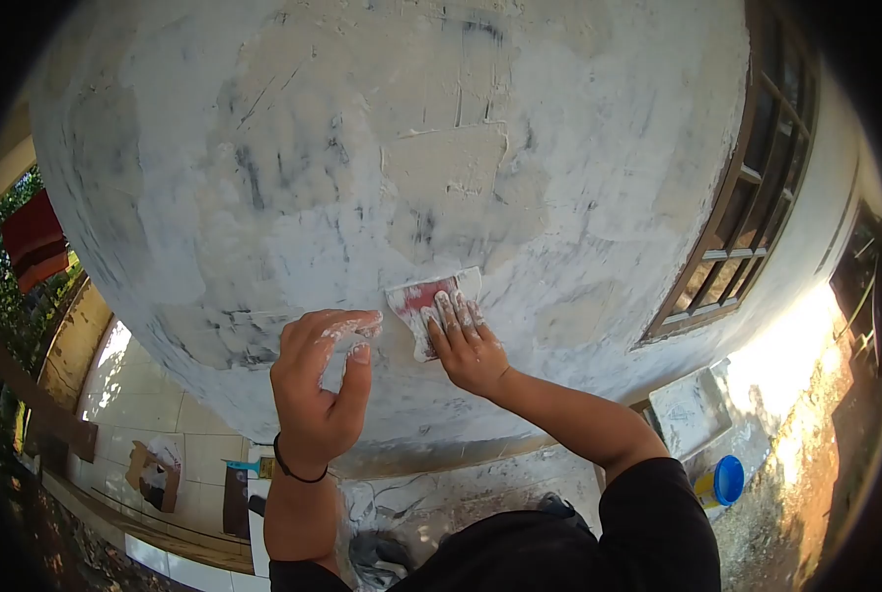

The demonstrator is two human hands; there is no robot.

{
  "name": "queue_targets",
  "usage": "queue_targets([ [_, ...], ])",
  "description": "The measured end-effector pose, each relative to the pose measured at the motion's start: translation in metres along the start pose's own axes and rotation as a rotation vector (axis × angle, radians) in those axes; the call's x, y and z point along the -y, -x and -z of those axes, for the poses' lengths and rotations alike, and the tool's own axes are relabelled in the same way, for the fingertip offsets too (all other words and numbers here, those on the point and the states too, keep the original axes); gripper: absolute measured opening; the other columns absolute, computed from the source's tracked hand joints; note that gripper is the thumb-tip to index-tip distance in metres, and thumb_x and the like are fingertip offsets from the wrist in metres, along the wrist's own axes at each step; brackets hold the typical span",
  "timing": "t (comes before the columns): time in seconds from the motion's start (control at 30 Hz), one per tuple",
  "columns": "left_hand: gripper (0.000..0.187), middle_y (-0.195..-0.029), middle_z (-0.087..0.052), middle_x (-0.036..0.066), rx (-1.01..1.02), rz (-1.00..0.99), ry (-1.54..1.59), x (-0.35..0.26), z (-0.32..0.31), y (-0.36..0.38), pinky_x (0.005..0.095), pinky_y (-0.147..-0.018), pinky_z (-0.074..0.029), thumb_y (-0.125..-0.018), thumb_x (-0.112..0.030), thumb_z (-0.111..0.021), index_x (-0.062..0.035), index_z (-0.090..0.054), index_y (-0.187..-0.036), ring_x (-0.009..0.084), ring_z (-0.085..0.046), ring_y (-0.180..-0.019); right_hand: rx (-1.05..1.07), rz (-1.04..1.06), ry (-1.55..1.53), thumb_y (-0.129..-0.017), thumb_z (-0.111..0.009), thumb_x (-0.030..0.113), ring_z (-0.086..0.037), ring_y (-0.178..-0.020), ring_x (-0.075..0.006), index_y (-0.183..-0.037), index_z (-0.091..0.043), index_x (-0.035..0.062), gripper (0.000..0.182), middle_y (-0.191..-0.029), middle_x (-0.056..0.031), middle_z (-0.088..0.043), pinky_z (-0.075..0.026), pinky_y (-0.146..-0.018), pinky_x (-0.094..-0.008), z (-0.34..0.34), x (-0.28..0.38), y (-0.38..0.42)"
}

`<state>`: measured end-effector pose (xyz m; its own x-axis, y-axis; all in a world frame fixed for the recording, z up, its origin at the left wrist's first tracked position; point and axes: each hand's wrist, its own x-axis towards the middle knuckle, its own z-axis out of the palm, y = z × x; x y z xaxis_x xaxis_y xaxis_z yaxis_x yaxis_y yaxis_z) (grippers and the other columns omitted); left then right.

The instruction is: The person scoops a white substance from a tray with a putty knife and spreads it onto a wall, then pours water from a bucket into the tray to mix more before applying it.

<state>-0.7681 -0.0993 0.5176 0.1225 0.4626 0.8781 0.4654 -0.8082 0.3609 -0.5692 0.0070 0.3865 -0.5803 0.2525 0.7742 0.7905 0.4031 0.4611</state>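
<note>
My right hand (473, 355) presses a putty spreader (419, 294) against the wall (579, 227), its fingers laid over the flat blade. The spreader is reddish with a pale edge and is smeared with white putty. To its left, my left hand (315, 380) is raised in front of the wall with nothing in it. Its fingers are bent, with a gap between them and the thumb, and white putty coats the fingertips. Around the spreader the wall carries uneven patches of cream and white putty over dark streaks.
A brown-framed window (742, 197) is set in the wall at right. Below it are a pale, putty-stained tray (691, 412) and a blue and yellow bucket (727, 481). At lower left, a turquoise-handled brush (244, 465) lies near an opened cardboard box (155, 474) on the tiles.
</note>
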Motion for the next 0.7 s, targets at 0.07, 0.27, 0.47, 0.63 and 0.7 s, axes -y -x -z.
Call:
queue_targets([
  [0.07, 0.017, -0.092, -0.065, 0.012, 0.053, -0.035, -0.001, 0.004, 0.005, -0.004, 0.0296, -0.076, -0.044, -0.082, -0.001, -0.052, 0.0031, -0.062, -0.095, 0.022, -0.06, -0.082, 0.086, -0.021, -0.147, -0.079, -0.055, 0.013, -0.064, -0.096, -0.0347, -0.106, -0.062, 0.0002, 0.031, -0.106, -0.0231, -0.063, -0.051, -0.08, -0.0426, 0.024, 0.005, 0.0],
  [0.27, 0.016, -0.09, -0.065, 0.012, 0.132, -0.023, 0.056, 0.003, 0.001, -0.022, 0.0288, -0.074, -0.044, -0.084, -0.002, -0.052, 0.0021, -0.063, -0.096, 0.0204, -0.06, -0.079, 0.543, -0.313, -0.41, -0.079, -0.056, 0.008, -0.063, -0.08, -0.0338, -0.092, -0.064, 0.0063, 0.016, -0.082, -0.016, -0.065, -0.05, -0.068, -0.0422, 0.074, -0.096, -0.108],
  [0.47, 0.016, -0.089, -0.067, 0.009, 0.082, -0.147, 0.005, -0.018, 0.017, -0.037, 0.0296, -0.073, -0.042, -0.08, -0.004, -0.056, -0.0013, -0.065, -0.093, 0.0229, -0.06, -0.077, 0.169, -0.348, -0.524, -0.078, -0.065, 0.013, -0.061, -0.064, -0.0319, -0.097, -0.069, 0.0025, 0.022, -0.077, -0.0195, -0.065, -0.048, -0.062, -0.0396, 0.167, -0.155, -0.183],
  [0.63, 0.018, -0.087, -0.067, 0.012, -0.031, -0.16, 0.099, -0.023, 0.018, -0.043, 0.0314, -0.074, -0.043, -0.078, -0.004, -0.055, 0.0023, -0.064, -0.092, 0.0238, -0.062, -0.077, -0.321, -0.163, 0.169, -0.077, -0.058, 0.01, -0.066, -0.069, -0.0246, -0.097, -0.065, 0.0044, 0.022, -0.083, -0.0134, -0.067, -0.051, -0.06, -0.0361, 0.109, -0.13, -0.18],
  [0.7, 0.02, -0.089, -0.065, 0.015, 0.012, -0.182, 0.103, -0.02, 0.018, -0.042, 0.0309, -0.073, -0.045, -0.081, -0.003, -0.051, 0.0061, -0.061, -0.095, 0.0228, -0.061, -0.078, -0.351, -0.071, 0.369, -0.077, -0.055, 0.013, -0.066, -0.091, -0.0353, -0.106, -0.061, -0.0016, 0.033, -0.108, -0.0237, -0.063, -0.052, -0.071, -0.0383, 0.053, -0.107, -0.151],
])
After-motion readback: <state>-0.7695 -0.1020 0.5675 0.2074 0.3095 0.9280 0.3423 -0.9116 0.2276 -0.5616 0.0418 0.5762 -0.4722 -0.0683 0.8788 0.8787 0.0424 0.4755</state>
